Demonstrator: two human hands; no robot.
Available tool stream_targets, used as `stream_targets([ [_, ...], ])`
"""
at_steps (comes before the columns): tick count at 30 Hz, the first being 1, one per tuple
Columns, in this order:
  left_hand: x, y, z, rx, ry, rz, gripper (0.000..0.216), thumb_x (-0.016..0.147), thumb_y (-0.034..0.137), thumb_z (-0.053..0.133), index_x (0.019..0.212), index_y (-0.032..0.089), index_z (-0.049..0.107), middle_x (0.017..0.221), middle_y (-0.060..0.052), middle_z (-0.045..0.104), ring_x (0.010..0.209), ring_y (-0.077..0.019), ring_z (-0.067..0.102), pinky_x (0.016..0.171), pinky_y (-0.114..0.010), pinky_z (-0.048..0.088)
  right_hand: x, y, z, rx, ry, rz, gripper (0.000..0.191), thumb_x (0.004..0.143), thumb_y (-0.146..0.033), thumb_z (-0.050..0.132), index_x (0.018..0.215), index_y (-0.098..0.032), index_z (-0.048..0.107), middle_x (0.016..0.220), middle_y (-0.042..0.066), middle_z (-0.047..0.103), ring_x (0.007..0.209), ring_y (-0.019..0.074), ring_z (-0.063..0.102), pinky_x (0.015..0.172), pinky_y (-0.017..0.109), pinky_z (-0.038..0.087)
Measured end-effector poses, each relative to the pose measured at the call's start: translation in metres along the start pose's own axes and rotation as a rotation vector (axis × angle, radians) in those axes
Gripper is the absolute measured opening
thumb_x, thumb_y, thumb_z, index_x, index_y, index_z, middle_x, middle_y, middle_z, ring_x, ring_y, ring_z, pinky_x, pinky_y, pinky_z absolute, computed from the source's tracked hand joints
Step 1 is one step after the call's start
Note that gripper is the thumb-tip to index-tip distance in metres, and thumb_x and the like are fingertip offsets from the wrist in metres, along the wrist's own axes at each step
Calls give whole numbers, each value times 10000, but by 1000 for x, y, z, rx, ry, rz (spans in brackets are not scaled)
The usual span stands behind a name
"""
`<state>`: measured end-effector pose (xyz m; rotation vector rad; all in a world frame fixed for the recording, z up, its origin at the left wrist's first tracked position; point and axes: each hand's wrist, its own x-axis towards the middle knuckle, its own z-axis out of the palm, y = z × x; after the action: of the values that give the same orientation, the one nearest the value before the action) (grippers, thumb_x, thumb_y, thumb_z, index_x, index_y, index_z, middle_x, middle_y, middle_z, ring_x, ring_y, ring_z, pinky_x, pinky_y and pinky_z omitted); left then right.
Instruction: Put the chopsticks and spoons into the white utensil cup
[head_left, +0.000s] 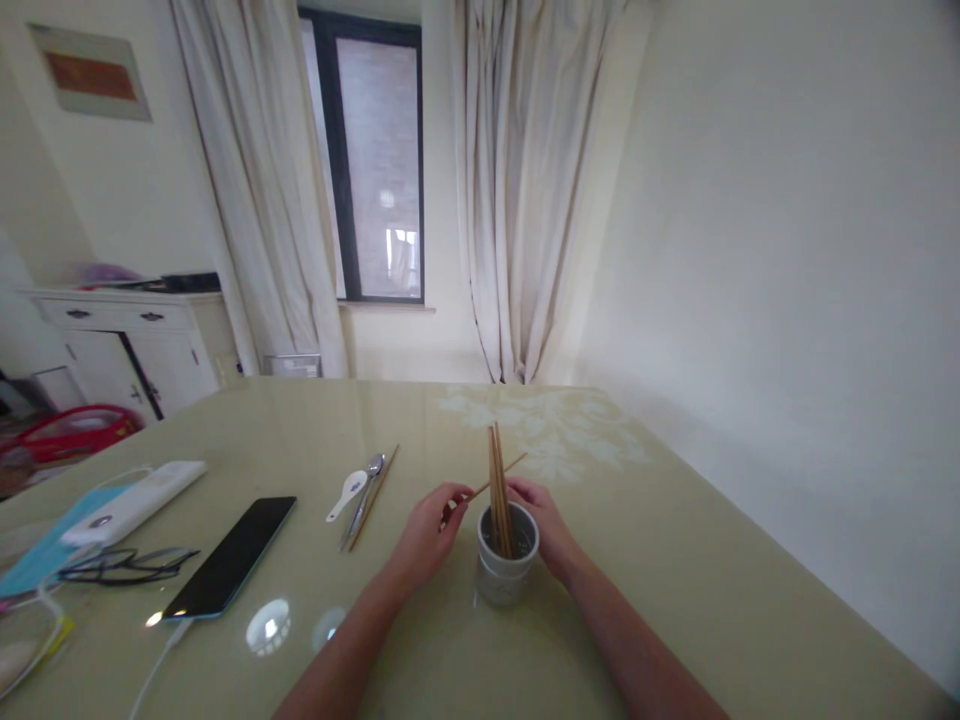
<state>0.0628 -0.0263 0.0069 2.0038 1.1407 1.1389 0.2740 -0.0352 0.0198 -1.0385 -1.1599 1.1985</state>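
A grey cup point(504, 583) stands upright on the table in front of me, with several wooden chopsticks point(498, 490) leaning together inside it. My left hand point(436, 528), left of the cup, is closed in a pinch on the near end of a single chopstick point(516, 462). That chopstick slants up to the right, passing behind the ones in the cup. My right hand point(549, 522) curls round the cup's right and far side, its fingertips partly hidden behind the rim and chopsticks. Left of my hands lie a white spoon point(348, 496), a metal spoon point(363, 506) and another chopstick point(375, 497).
On the left of the glossy table point(645, 620) are a phone point(232, 560) on a cable, eyeglasses point(127, 566), a white power strip-like device point(135, 502) and a blue sheet point(45, 545). A wall point(810, 300) borders the right edge; curtains point(517, 200) hang beyond.
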Motion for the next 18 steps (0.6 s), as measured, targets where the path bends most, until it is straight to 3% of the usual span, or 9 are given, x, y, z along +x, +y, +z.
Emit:
stream_targets([
  [4,-2,5,2,-41,-77,36,327,1033,379,503,1169,238,764,1123,-77,800,937,-205,730,819,-315,571,-1,1,5,34,-62,25,515,743,-671,879,872,-179,800,738,30,764,654,196,674,642,310,516],
  [7,1,3,-3,21,-90,37,335,1028,335,498,1222,242,755,1164,-76,801,980,-212,737,881,-336,586,4,-6,-1,68,84,-64,506,753,-664,879,896,-191,768,835,54,803,742,209,721,684,306,537],
  [9,3,-3,-13,180,-52,10,334,1006,270,515,1243,239,748,1157,-79,801,991,-223,735,937,-365,581,8,-16,-14,125,304,-177,516,756,-672,870,943,-210,739,927,70,824,808,213,741,703,301,543],
  [12,5,-14,-39,569,107,-110,330,976,169,520,1188,221,767,1178,-108,793,1098,-274,710,1014,-421,533,11,-36,-41,207,576,-379,508,795,-660,840,1028,-230,706,938,49,815,781,183,725,720,296,544],
  [15,2,-23,-63,919,228,-288,339,1003,161,484,1192,202,763,1242,-147,762,1177,-331,665,983,-451,499,9,-54,-61,274,625,-525,471,820,-616,844,1055,-232,707,866,12,776,728,154,687,728,288,549],
  [18,-3,-26,-76,1075,234,-406,343,1016,194,483,1241,197,743,1237,-163,749,1162,-343,645,917,-439,478,3,-63,-59,283,567,-541,442,819,-594,861,1028,-228,729,810,5,738,701,152,662,697,284,549],
])
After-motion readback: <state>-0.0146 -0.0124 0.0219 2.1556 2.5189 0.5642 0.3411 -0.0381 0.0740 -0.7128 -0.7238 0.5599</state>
